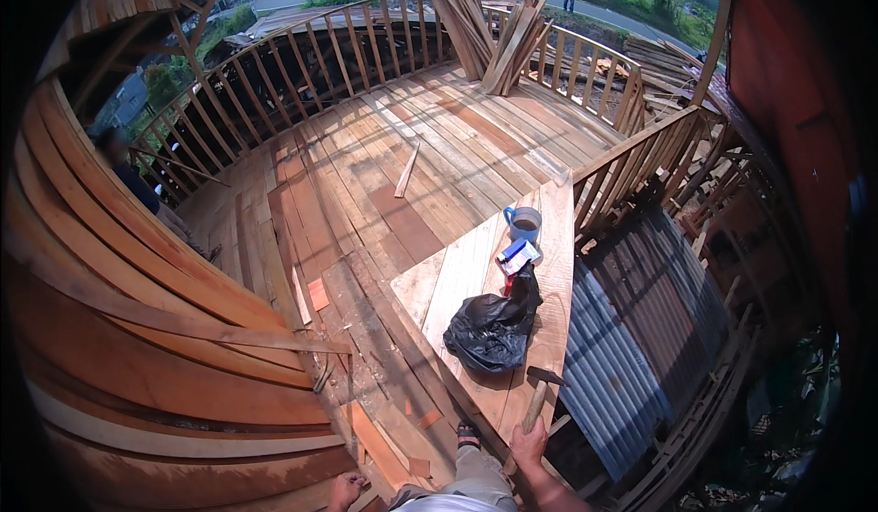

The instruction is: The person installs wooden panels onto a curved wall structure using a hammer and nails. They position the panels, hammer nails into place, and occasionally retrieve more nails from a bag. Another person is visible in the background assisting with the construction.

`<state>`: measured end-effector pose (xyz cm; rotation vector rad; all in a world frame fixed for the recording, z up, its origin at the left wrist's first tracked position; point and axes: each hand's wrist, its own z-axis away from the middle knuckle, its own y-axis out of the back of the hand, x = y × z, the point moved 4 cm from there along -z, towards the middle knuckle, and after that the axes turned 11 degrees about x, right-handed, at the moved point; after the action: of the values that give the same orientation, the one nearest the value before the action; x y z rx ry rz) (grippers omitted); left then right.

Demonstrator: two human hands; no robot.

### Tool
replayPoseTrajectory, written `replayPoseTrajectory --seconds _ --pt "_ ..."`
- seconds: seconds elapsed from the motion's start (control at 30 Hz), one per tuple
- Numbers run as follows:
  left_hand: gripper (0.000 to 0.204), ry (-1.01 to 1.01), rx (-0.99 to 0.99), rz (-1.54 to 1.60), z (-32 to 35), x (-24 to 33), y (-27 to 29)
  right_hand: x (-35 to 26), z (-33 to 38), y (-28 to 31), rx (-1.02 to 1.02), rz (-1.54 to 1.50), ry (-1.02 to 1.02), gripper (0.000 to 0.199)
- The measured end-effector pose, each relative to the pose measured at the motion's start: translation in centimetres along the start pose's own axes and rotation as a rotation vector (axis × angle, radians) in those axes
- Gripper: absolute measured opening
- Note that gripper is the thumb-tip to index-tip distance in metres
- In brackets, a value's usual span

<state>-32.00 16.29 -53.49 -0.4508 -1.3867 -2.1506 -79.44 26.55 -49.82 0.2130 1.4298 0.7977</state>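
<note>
My right hand [529, 446] is wrapped round the wooden handle of a hammer [533, 407]. Its dark metal head lies over the near right edge of a plank tabletop [451, 283]. Low in the picture, my left hand [347, 490] is beside the stacked boards, its fingers curled together; whatever they hold, if anything, is too small to make out. Beyond the hammer sits a crumpled black plastic bag [494, 329]. A small blue-and-white packet [516, 256] lies against it, and a blue mug [524, 224] with dark liquid stands farther back.
Long planks [165, 329] are stacked along my left. A slatted wooden railing [352, 50] borders the plank floor [366, 160], with timber [512, 50] leaning at the far side. Corrugated metal roofing [622, 338] lies below on the right. Another person [137, 178] is at the left.
</note>
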Motion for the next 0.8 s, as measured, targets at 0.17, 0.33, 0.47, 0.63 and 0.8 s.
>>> replayPoseTrajectory --seconds 0.17,0.33,0.47,0.63,0.8 --pt "0.015 0.159 -0.143 0.280 2.8 2.2 1.0 -2.8 0.1 0.9 0.097 0.056 0.105 0.028" --pt "0.018 0.227 -0.114 0.359 4.9 -6.0 2.2 0.5 -0.3 -0.2 0.118 -0.078 0.011 0.028" --pt "0.017 0.316 0.063 0.339 11.5 -15.7 4.5 -1.8 0.6 0.3 0.113 -0.256 -0.008 0.020" --pt "0.015 0.576 0.098 0.367 19.3 -25.8 3.2 -0.3 -0.4 0.1 0.147 -0.304 0.096 0.020" --pt "0.014 0.481 0.100 0.338 25.5 -35.0 -1.2 -0.9 0.0 -0.1 0.218 -0.287 0.096 0.026"
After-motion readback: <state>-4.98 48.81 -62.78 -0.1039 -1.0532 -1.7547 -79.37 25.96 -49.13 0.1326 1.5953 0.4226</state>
